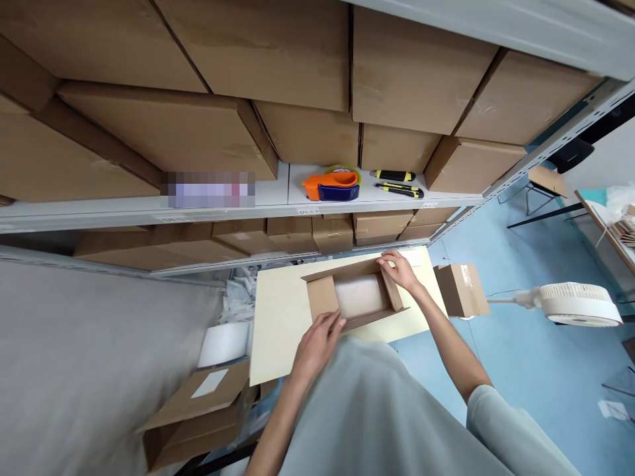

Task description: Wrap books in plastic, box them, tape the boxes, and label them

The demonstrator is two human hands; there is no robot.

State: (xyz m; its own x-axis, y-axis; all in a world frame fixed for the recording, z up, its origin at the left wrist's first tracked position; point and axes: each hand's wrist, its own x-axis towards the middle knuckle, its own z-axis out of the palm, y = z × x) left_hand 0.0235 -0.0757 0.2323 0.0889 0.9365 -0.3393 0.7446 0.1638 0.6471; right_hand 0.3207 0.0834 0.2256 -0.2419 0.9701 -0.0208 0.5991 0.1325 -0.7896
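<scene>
An open cardboard box [322, 294] lies on a pale table [278, 324], its flaps standing up. Inside it rests a white foam-wrapped item [360, 295]. My left hand [317, 340] grips the box's near edge at the left, fingers curled over the rim. My right hand [397, 270] holds the far right flap, fingers bent around its top edge.
A metal shelf [278, 198] behind the table carries large cartons, an orange and blue tape dispenser [333, 185] and two yellow-black utility knives [397, 183]. A small sealed box [461, 289] and a white fan [578, 304] stand to the right. Cartons and a foam roll [223, 344] lie below left.
</scene>
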